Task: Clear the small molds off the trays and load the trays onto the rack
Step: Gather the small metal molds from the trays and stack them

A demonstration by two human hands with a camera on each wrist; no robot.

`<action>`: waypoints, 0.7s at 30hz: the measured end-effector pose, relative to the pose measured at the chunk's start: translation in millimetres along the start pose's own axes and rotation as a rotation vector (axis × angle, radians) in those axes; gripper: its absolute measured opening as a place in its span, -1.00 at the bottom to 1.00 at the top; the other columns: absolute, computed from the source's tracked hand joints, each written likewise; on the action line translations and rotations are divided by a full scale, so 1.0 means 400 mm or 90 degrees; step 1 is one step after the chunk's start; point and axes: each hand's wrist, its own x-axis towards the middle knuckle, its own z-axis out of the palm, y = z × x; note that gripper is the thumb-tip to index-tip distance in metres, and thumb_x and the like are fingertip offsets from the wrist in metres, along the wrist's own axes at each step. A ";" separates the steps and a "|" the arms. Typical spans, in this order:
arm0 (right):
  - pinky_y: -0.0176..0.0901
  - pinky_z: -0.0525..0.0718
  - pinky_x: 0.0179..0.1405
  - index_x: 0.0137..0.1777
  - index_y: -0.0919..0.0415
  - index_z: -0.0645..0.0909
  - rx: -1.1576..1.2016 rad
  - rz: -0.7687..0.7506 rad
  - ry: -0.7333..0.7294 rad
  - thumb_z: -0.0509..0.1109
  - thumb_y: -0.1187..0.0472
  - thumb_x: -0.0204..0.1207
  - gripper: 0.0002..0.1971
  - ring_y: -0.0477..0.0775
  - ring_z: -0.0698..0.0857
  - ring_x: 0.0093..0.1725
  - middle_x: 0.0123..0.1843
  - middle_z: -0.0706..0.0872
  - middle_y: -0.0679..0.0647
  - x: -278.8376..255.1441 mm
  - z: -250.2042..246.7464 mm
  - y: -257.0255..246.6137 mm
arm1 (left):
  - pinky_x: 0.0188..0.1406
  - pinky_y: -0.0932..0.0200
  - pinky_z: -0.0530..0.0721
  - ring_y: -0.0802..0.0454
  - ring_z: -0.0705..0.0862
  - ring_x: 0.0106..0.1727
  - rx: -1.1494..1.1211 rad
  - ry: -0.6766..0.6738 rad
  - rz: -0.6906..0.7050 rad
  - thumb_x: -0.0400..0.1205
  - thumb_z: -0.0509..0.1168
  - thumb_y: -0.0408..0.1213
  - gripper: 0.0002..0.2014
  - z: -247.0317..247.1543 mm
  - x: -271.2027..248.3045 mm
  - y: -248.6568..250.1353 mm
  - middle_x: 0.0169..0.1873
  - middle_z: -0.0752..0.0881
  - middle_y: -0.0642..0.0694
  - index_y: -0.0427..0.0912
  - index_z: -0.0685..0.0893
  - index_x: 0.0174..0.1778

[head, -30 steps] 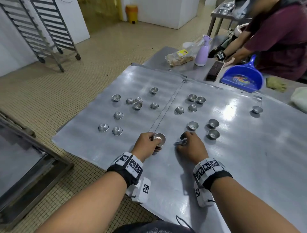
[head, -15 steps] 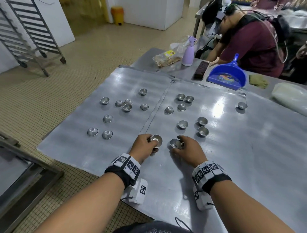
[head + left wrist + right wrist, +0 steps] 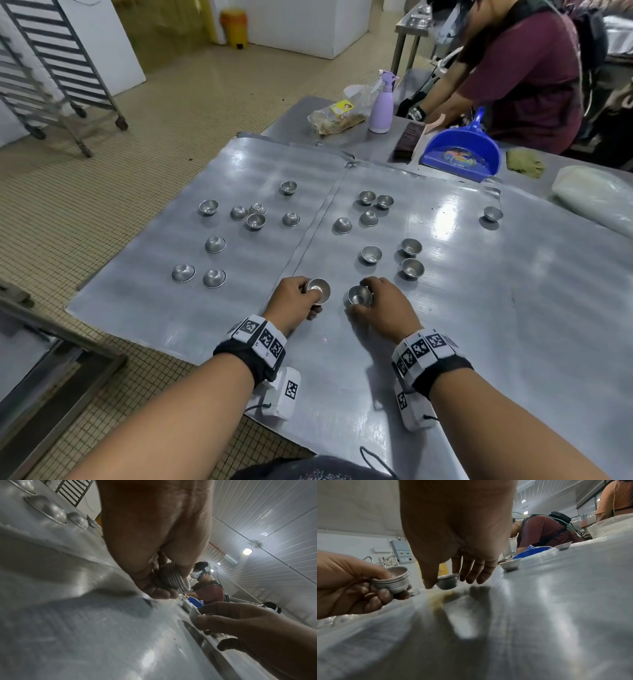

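Lifted since a second ago, one small round metal mold is pinched by the right hand beside the nested mold stack gripped by the left hand; collecting step, next nest it in.

My left hand is curled in a grip, forearm stretched forward. My right hand pinches with thumb and fingers, the others hanging loose.
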 end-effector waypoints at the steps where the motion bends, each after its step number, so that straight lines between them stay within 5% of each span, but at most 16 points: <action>1: -0.03 0.61 0.08 0.26 0.04 0.58 0.011 -0.003 0.006 0.51 -0.11 0.38 -0.52 0.12 0.65 0.14 0.11 0.64 0.03 0.001 -0.002 0.000 | -0.32 0.08 0.72 -0.02 0.77 -0.40 0.002 0.003 0.001 0.61 0.32 -0.49 -0.86 0.000 0.001 0.000 -0.29 0.77 -0.26 -0.34 0.75 0.02; 5: 0.02 0.65 0.09 0.29 0.06 0.57 0.092 -0.038 0.052 0.56 -0.06 0.41 -0.51 0.09 0.69 0.13 0.13 0.74 0.04 -0.008 -0.016 -0.028 | -0.35 0.10 0.69 -0.03 0.75 -0.43 -0.024 0.023 0.002 0.60 0.31 -0.48 -0.88 0.008 0.011 -0.003 -0.31 0.75 -0.31 -0.37 0.76 -0.05; 11: 0.07 0.69 0.11 0.35 0.05 0.51 0.166 -0.100 0.081 0.55 -0.14 0.43 -0.44 0.06 0.74 0.14 0.16 0.78 -0.01 -0.020 -0.009 -0.081 | -0.12 -0.05 0.79 -0.15 0.77 -0.27 -0.211 0.016 -0.076 0.66 0.29 -0.31 -0.80 0.027 0.011 0.037 -0.27 0.78 -0.29 -0.31 0.80 -0.12; 16: 0.09 0.68 0.12 0.35 0.00 0.49 0.168 -0.085 0.075 0.56 -0.15 0.42 -0.43 0.09 0.74 0.15 0.18 0.78 -0.03 -0.022 -0.004 -0.094 | -0.19 -0.01 0.74 -0.15 0.72 -0.25 -0.282 -0.024 -0.101 0.73 0.17 -0.21 -0.71 0.051 0.006 0.061 -0.29 0.73 -0.23 -0.26 0.70 -0.18; 21: 0.02 0.67 0.20 0.40 -0.07 0.47 0.183 -0.072 0.048 0.57 -0.23 0.37 -0.35 -0.01 0.71 0.25 0.28 0.74 -0.08 -0.016 -0.006 -0.081 | -0.26 0.05 0.70 -0.13 0.67 -0.35 -0.280 -0.027 -0.093 0.66 0.28 -0.24 -0.76 0.057 0.012 0.056 -0.36 0.69 -0.24 -0.25 0.75 -0.25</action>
